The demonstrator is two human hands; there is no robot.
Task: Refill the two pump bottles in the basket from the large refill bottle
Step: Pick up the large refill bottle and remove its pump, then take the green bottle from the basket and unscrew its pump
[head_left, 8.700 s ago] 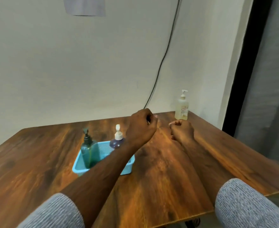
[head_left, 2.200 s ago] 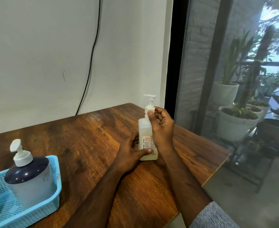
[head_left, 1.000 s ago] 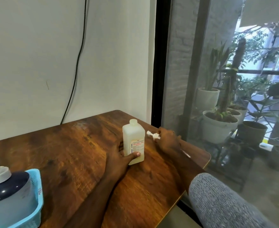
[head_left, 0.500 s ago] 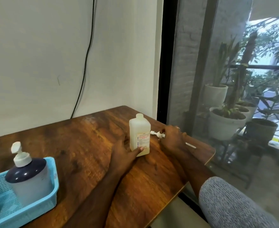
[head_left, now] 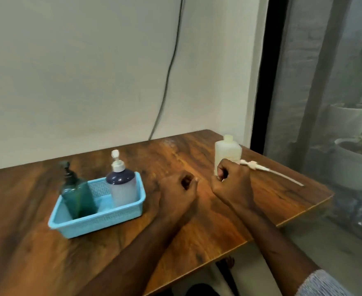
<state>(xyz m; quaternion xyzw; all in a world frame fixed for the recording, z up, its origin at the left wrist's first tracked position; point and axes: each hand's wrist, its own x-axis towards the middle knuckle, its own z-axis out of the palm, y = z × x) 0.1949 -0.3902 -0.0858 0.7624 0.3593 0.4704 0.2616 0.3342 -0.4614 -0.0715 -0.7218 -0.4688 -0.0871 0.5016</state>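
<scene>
Both hands have let go: left hand (head_left: 181,190) and right hand (head_left: 231,181) hover over the worktop (head_left: 197,227), fingers curled, holding nothing. Refill bottle (head_left: 227,153) now stands uncapped behind the right hand, its pump (head_left: 270,171) laid beside it. Basket (head_left: 103,218) bottles remain capped; opening them looks next.

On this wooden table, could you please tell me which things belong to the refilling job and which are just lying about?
For the job: refill bottle, uncapped; its pump, lying on the table; green pump bottle and white pump bottle; blue basket.

Lying about: black cable on the wall; potted plants outside.
</scene>
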